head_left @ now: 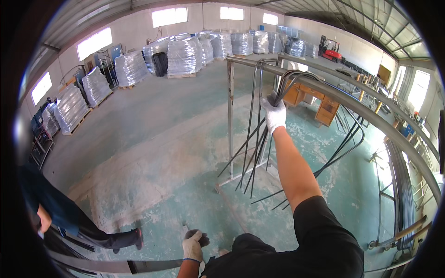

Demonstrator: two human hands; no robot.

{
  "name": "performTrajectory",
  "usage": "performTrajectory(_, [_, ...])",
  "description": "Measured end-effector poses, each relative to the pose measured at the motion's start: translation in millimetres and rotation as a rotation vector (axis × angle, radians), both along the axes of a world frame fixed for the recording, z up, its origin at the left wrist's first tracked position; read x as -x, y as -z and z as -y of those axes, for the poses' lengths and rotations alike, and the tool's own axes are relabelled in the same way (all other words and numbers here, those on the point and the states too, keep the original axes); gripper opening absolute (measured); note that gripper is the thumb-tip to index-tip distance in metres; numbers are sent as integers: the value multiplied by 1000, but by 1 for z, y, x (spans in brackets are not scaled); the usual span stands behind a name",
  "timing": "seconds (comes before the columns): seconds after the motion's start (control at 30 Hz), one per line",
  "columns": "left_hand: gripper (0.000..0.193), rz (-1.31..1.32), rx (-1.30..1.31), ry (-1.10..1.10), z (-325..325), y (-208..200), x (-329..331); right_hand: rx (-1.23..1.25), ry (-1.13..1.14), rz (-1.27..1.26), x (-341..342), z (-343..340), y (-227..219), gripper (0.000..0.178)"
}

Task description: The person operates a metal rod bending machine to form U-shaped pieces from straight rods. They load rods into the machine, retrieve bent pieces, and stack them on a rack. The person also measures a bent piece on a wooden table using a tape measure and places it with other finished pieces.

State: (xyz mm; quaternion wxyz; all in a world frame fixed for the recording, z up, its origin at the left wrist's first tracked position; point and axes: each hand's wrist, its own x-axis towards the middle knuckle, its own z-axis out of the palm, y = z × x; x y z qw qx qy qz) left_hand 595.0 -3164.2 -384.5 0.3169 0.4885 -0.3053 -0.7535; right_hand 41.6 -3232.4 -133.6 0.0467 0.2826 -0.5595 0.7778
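My right hand (pixel 275 110), in a white work glove, reaches forward to a tall metal rack (pixel 230 116). Its fingers are closed around a bundle of bent black metal rods (pixel 282 90). These rods loop over the rack's top bar, and their straight ends hang below my hand, fanned out and crossing. Another long bent rod (pixel 252 102) hangs just left of the bundle. Low in front of my body is my left hand (pixel 193 244), in a white glove with dark fingertips. Its fingers are curled, and I see nothing held in them.
At the lower left a person (pixel 79 217) stands beside a grey metal bar (pixel 102 265). Wrapped pallets (pixel 185 55) line the far walls. A wooden desk (pixel 327 109) stands behind the rack, a red forklift (pixel 330 50) farther back. Long rods (pixel 402 194) lie to the right.
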Motion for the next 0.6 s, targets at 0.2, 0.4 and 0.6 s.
performTrajectory(0.2, [24,11,-83,-3,105,31,70,142,-565,204,52,148,15,36])
performTrajectory(0.4, [25,62,-38,-82,216,20,147,-86,-378,196,90,291,-14,22])
performTrajectory(0.6, [25,-2,48,-194,293,-22,221,-13,-750,254,110,412,-88,16])
